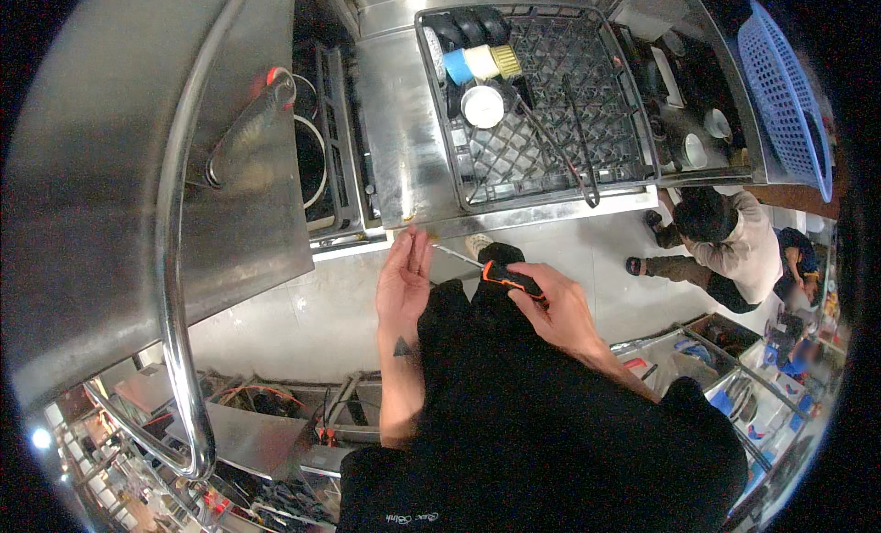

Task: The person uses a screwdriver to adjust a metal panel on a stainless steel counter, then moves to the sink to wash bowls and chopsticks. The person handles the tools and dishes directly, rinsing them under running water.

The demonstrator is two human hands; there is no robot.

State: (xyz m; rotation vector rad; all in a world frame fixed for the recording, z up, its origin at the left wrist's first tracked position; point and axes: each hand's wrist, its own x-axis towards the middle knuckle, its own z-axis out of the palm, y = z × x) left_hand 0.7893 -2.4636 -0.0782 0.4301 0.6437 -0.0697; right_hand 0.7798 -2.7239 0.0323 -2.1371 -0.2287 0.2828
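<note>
My right hand (560, 303) is wrapped round a screwdriver (503, 278) with a black and orange handle. Its thin metal shaft points left, toward the fingertips of my left hand (404, 280). Those fingers are pressed together beside the front edge of a stainless steel counter (404, 138), near its corner. Something small may be pinched there, but it is too small to make out. A small yellowish bit (409, 218) lies on the counter edge just above the fingertips.
A black plastic rack (463, 200) on the counter holds rolls, a white cup and long dark tongs. A steel panel with a curved tube handle (174, 258) stands at left. A blue basket (787, 101) is at far right. Another person (730, 239) crouches on the right.
</note>
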